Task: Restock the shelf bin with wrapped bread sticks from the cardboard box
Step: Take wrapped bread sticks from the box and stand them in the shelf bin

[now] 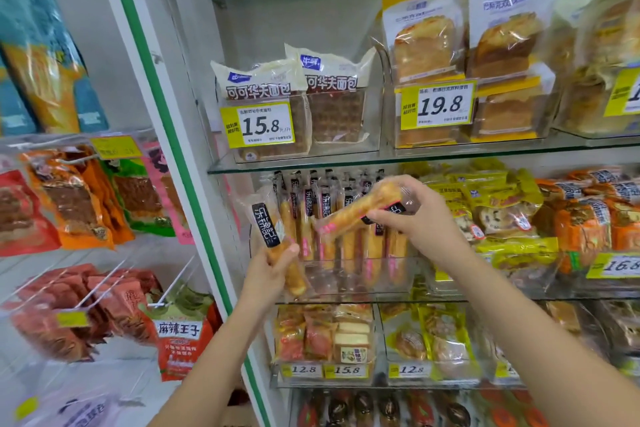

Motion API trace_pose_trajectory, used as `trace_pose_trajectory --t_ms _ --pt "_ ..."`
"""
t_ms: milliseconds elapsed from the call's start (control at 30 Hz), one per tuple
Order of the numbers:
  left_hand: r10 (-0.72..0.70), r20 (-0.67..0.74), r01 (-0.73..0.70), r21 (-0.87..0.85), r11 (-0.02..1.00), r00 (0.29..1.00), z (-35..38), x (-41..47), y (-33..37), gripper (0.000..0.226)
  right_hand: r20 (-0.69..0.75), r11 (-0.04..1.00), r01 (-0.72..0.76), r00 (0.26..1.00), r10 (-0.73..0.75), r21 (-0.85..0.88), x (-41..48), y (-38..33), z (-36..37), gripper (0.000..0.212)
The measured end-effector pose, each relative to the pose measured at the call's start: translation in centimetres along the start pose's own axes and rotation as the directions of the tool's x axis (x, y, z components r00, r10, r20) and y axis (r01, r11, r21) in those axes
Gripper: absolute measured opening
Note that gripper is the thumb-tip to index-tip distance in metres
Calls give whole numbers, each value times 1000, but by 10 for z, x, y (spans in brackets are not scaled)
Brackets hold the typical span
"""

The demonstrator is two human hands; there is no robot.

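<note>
A clear shelf bin [349, 277] on the middle glass shelf holds several wrapped bread sticks [346, 218] standing upright. My left hand [273, 270] grips one wrapped bread stick [273, 236] near its lower half, upright at the bin's left front corner. My right hand [412, 215] pinches another wrapped bread stick [360, 208] by its black-label end, tilted sideways above the bin. The cardboard box is out of view.
A glass shelf [311, 163] just above the bin carries waffle bread packs [294, 107] and toast packs [467, 55]. Yellow snack packs [491, 204] fill the space right of the bin. A green-edged white upright [180, 163] stands at the left, with hanging snack bags [79, 198] beyond it.
</note>
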State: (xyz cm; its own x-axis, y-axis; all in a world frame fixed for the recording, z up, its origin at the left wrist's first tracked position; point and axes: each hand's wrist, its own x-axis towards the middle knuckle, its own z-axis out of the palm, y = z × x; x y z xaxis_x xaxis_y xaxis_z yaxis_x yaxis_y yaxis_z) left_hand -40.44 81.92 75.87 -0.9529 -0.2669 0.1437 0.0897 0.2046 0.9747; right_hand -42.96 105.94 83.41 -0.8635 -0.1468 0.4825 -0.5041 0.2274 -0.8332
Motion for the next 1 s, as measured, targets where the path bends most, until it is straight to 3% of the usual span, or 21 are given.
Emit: trace_pose_trajectory --t_ms 67,133,233,333,467,600,700,800,900,1000 --pt "133 17 -134 72 988 991 -3 9 10 39 70 958 214 976 -204 -192 6 -3 0 35" --pt "226 37 -229 160 960 973 -2 20 19 34 159 883 324 945 -286 -339 13 0 3 39" --pt "303 60 -308 251 918 951 1 38 24 45 256 812 368 926 -277 -453 27 8 12 41" --pt "313 95 -327 311 892 945 12 51 24 39 320 773 329 932 -172 -542 43 18 22 44" --pt "256 140 -292 430 854 956 28 63 24 38 382 726 253 924 14 -640 67 25 32 49" --pt "143 142 -197 528 826 979 40 78 14 68 464 685 216 863 199 -696 93 30 40 57" --pt "67 143 -137 564 815 987 51 88 8 64 471 659 187 835 284 -728 113 37 46 63" --pt "-4 131 -74 587 807 991 59 97 5 63 456 662 152 833 313 -734 128 46 51 56" --pt "-113 146 -11 659 752 983 63 105 2 69 404 645 155 878 257 -748 133 55 58 52" --pt "-207 179 6 743 670 962 62 108 -1 48 337 665 129 921 194 -736 128 67 65 50"
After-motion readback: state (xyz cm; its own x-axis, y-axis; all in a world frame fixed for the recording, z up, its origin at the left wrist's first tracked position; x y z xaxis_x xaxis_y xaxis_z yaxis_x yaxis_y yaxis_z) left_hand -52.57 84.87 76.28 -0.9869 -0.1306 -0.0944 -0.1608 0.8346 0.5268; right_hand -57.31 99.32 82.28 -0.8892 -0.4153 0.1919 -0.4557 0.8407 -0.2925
